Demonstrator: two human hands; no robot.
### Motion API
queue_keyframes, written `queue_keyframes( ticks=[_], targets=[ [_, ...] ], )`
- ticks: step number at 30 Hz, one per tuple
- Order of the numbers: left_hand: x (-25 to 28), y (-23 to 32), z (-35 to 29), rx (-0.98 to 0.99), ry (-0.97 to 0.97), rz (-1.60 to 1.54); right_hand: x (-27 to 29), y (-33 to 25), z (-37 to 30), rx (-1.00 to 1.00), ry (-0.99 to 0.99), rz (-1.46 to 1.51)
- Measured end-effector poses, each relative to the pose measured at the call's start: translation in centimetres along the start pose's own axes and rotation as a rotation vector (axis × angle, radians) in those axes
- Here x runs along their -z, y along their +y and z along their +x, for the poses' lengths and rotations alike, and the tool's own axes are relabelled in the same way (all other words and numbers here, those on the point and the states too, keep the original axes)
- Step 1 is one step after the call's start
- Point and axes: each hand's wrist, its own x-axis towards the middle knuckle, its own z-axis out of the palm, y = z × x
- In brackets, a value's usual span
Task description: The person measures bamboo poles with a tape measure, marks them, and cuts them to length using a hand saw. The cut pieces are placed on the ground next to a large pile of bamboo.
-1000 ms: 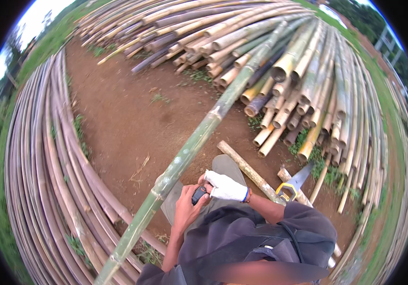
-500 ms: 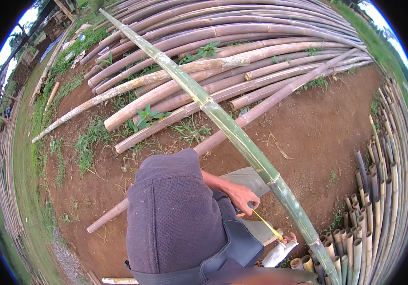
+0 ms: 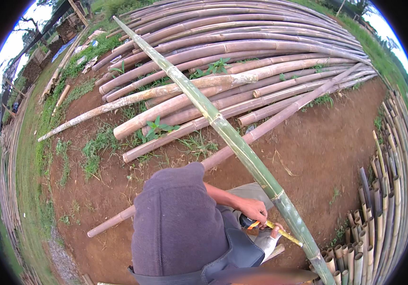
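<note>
My left hand (image 3: 254,209) is closed around a tape measure (image 3: 246,222) with a black and orange case. Its yellow blade (image 3: 285,234) runs out toward the lower right, and its tip shows beside a long green bamboo pole (image 3: 256,166); whether they touch I cannot tell. Close to the case, the fingers of my right hand (image 3: 275,231) are closed on the blade; a white sleeve or glove covers its wrist. The pole slants from the upper left to the lower right, just past my hands. My bent left arm in a purple sleeve (image 3: 170,223) fills the lower middle.
Behind the green pole lies a broad stack of brownish bamboo poles (image 3: 242,47). One loose pole (image 3: 299,107) slants under it across the brown soil (image 3: 322,156). More cut bamboo (image 3: 389,204) is bundled at the right. Weeds (image 3: 97,152) grow at the left.
My right hand has come closer to the tape case, and the stretch of blade between my hands is shorter. The blade's end now sticks out past my right hand. The view has shifted slightly.
</note>
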Motion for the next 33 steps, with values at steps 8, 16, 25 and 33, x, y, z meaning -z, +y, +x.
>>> queue_keyframes(
  ticks=[8,16,25,33],
  targets=[
    [8.2,0.8,-7.4,0.124,-0.239,0.211,23.2,-13.6,2.5,0.26,0.339,-0.001],
    [8.3,1.6,-5.3,0.328,-0.315,0.054,35.8,-24.0,-2.8,0.808,1.105,-1.603],
    [0.0,3.6,2.3,0.299,-0.427,-0.088,2.1,-4.7,-3.4,0.109,0.441,-0.075],
    [10.0,2.0,-4.6,0.404,-0.388,0.024,23.4,-24.0,0.4,0.413,0.887,0.034]
  ],
)
